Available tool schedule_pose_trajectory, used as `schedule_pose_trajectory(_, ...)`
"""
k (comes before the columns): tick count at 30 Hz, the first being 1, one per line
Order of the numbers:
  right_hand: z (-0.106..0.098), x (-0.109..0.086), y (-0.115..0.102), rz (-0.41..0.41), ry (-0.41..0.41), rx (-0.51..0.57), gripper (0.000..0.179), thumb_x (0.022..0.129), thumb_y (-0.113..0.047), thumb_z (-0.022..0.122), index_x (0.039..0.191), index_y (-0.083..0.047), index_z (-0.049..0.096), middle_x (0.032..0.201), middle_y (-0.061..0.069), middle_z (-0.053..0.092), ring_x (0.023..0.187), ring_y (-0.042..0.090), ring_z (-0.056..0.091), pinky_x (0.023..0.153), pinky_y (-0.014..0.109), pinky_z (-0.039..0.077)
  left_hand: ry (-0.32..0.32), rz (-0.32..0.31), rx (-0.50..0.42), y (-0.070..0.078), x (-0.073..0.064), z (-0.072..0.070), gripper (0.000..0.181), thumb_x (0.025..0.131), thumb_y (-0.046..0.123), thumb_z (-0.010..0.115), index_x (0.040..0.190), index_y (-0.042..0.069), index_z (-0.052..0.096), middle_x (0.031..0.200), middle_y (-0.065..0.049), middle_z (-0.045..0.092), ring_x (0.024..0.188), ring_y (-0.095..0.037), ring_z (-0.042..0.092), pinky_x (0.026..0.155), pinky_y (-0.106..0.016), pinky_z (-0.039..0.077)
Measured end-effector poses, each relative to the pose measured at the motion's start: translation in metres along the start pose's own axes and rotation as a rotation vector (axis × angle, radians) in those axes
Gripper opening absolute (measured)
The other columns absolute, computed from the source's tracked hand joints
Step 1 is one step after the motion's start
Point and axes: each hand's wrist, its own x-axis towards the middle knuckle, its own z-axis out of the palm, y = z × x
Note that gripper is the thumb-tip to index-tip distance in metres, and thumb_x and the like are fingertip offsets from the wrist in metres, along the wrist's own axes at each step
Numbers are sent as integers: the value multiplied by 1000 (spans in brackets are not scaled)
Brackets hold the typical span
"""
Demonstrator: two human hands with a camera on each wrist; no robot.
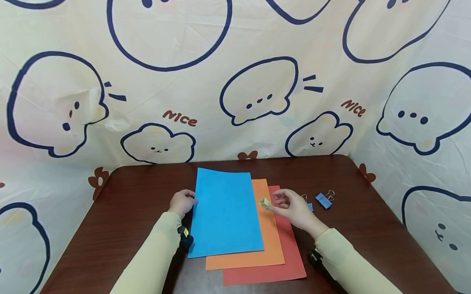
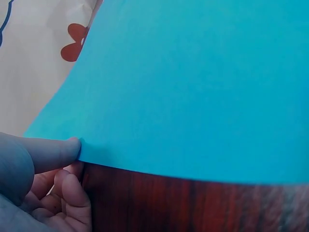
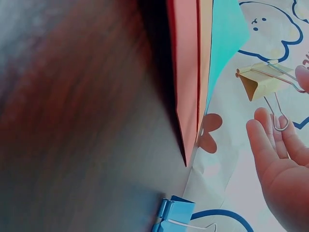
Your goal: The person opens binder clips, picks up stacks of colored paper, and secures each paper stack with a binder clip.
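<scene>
Cartoon-printed backdrop point(image 1: 201, 91) behind brown table point(image 1: 143, 199)

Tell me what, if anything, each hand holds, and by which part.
The left hand pinches the blue sheet by its left edge; the right hand holds the yellow binder clip by its wire handles.

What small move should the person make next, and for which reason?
Perhaps the left hand, which pinches the left edge of the blue sheet, should slide that sheet toward the orange sheet and red sheet: the three lie staggered, their edges not aligned, and the yellow clip in the right hand does not yet hold any paper.
</scene>
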Motion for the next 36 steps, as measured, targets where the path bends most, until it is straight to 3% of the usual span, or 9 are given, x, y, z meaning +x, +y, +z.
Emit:
schedule_pose_trajectory(13, 1, 4, -5, 15, -5, -15, 44, 91, -17, 80, 129, -7, 62, 121, 10, 66, 109, 23, 67, 93, 35, 58, 9, 0, -6, 1, -2, 1, 22, 100, 7, 62, 117, -7, 65, 128, -29, 60, 111, -42, 56, 95, -54, 50)
schedule_pose_trajectory(21, 3, 10, -12, -22, -19, -32, 48, 91, -15, 80, 133, -4, 60, 122, 10, 64, 110, 23, 66, 98, 38, 57, 27, -4, 6, 1, -5, 1, 21, 100, 8, 62, 116, -6, 65, 127, -27, 61, 110, -41, 56, 94, -53, 50)
schedule_pose_trajectory(27, 3, 22, -23, -76, -30, -23, 50, 92, -12, 79, 135, 0, 57, 127, 16, 62, 111, 26, 66, 100, 43, 55, 34, -4, 16, 0, -3, 1, 20, 99, 7, 64, 114, -5, 66, 124, -26, 62, 107, -40, 58, 92, -52, 51)
schedule_pose_trajectory(36, 5, 48, -47, -70, -26, -53, 52, 93, -13, 77, 140, -4, 55, 131, 14, 60, 113, 25, 65, 100, 40, 56, 37, -8, 13, -2, -1, 2, 15, 99, 6, 65, 111, -4, 67, 121, -25, 63, 104, -38, 58, 88, -49, 51)
